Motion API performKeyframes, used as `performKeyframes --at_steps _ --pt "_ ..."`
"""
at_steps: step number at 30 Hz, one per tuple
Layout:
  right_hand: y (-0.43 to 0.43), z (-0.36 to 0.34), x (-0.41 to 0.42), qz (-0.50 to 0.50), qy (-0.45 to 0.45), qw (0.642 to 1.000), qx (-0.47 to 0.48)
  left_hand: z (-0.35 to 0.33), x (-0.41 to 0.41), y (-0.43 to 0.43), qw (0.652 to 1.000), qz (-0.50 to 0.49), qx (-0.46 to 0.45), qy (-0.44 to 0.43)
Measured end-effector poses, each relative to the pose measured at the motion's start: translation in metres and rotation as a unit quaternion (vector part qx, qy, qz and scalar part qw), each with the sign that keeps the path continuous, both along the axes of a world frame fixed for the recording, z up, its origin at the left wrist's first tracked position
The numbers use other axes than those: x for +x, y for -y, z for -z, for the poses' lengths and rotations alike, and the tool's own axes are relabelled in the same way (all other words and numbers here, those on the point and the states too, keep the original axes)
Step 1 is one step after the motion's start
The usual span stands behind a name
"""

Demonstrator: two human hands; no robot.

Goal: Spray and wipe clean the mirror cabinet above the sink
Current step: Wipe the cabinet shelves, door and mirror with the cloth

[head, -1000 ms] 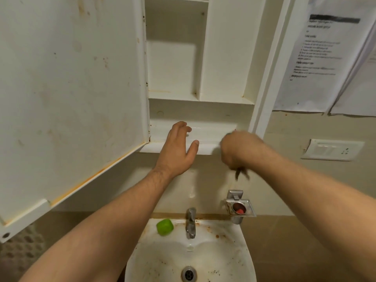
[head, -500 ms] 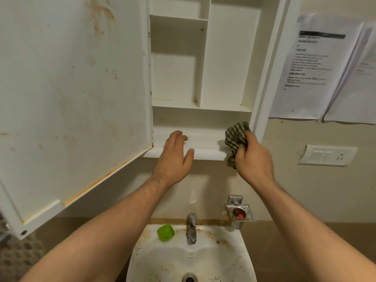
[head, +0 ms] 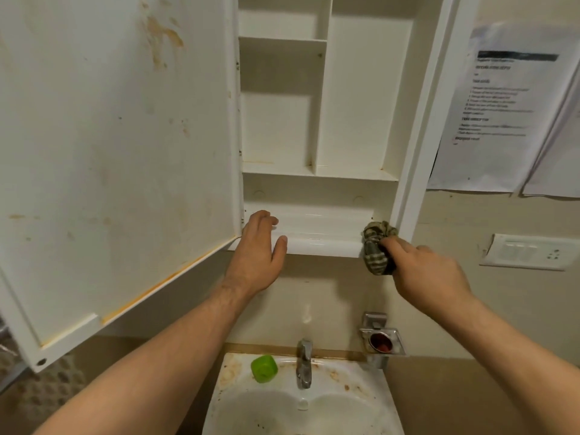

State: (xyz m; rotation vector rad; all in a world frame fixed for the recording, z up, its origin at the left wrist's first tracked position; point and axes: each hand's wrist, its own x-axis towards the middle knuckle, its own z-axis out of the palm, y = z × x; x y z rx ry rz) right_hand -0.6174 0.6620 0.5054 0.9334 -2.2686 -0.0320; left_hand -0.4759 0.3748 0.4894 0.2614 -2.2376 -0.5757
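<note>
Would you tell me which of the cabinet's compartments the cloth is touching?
The bottom full-width compartment: the right hand presses the checked cloth at its right end. The upper compartments are untouched.

Green cap (head: 264, 368); tap (head: 304, 362); papers (head: 502, 108)

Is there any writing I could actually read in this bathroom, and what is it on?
Printed sheet taped to the wall: a black bar, a heading and numbered lines, all too blurred to read.
Second sheet beside it: no legible text.
Switch plate: small marks only, unreadable.
Cabinet door, green cap, tap: no lettering visible.
</note>
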Motion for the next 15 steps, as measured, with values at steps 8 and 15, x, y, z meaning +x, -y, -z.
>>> performKeyframes --at_steps 8,15 --pt "0.094 0.022 0.056 -0.152 0.268 0.904 -0.297 0.001 -0.002 -0.004 0.999 -0.001 0.022 -0.028" --pt "0.024 0.02 0.024 -0.01 0.157 0.965 -0.21 0.007 0.002 -0.009 1.0 -0.007 0.018 -0.007"
